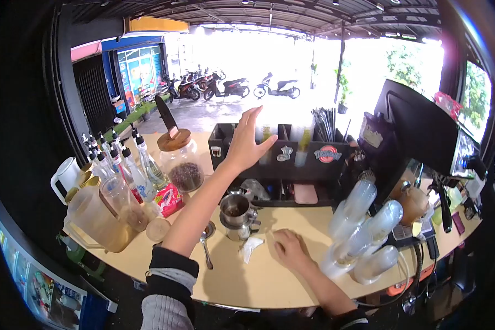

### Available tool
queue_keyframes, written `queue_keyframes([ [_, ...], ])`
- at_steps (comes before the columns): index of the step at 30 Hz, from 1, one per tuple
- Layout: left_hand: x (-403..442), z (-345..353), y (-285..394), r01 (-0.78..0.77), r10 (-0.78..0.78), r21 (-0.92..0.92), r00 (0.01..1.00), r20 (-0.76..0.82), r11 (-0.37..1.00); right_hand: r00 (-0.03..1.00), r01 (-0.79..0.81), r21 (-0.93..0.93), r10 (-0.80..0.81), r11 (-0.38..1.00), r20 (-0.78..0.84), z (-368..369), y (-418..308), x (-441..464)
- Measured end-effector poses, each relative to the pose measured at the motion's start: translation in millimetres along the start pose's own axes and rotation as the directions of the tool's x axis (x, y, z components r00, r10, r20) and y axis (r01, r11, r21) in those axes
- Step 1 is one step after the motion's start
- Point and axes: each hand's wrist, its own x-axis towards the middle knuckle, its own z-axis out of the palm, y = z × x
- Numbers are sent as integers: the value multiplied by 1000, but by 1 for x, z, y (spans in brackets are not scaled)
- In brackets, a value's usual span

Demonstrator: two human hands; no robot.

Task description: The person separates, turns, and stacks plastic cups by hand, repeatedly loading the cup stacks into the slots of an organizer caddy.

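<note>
My left hand (246,144) is raised in front of the black organizer box (225,144), thumb apart from the outstretched fingers, holding nothing I can see. Low on the tabletop rests my right hand (291,250), its fingers loosely curled in. Between my arms stands a metal coffee dripper (235,210) on a metal cup (237,232), with dark contents inside. A crumpled white tissue (252,248) lies just left of my right hand, apart from it. Beside my left forearm is a metal spoon (207,248). The box holds black straws (324,124) and clear cups.
Syrup bottles with pumps (135,168), plastic pitchers (96,220) and a wooden-lidded glass jar (182,168) of dark beans crowd the left. Stacked plastic cups (363,231) and a black monitor (418,129) stand right. Motorbikes (228,89) are parked outside beyond the counter (242,291).
</note>
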Motion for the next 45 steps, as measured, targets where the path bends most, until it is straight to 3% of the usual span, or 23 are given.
queue_keyframes([
  [1,-14,-3,15,-20,19,-59,1000,-15,998,1000,-17,8,17,1000,1,-1,0,-2],
  [2,-31,-6,32,87,-80,-168,996,48,982,988,-149,139,154,979,-26,-2,0,-1],
  [3,-50,-7,45,72,-62,-169,996,63,983,956,-271,270,292,924,-39,-4,-2,0],
  [4,-69,-6,58,54,-41,-173,996,75,983,949,-289,277,312,916,-43,-8,-4,1],
  [10,-181,31,111,307,-153,-437,923,352,846,938,-229,358,304,905,-169,-81,-64,-18],
  [12,-201,46,126,370,-150,-478,887,436,797,933,-73,286,167,956,-318,-105,-79,-34],
  [13,-206,54,134,430,-148,-501,849,506,751,931,-85,274,175,958,-321,-114,-79,-44],
  [15,-213,74,153,435,-129,-517,841,525,737,859,-68,206,162,976,-485,-133,-72,-69],
  [16,-217,83,163,442,-121,-520,833,539,731,859,-82,198,170,977,-483,-139,-63,-79],
  [18,-220,101,181,463,-127,-489,809,574,740,720,-81,235,219,969,-658,-145,-41,-97],
  [19,-220,111,188,450,-135,-494,825,548,744,748,-190,266,315,945,-584,-150,-35,-105],
  [21,-222,128,196,434,-138,-504,843,520,747,754,-253,258,357,933,-551,-148,-33,-106],
  [23,-226,143,199,533,-210,-561,816,538,633,801,-358,255,436,898,-410,-143,-21,-110],
  [29,-233,141,202,531,-269,-574,835,480,623,851,-374,343,466,862,-244,-130,1,-104],
  [36,-230,140,200,561,-279,-546,811,515,622,842,-318,419,456,851,-288,-128,-1,-102],
  [45,-233,142,196,561,-257,-577,811,525,593,802,-370,412,509,833,-311,-126,-7,-100],
])
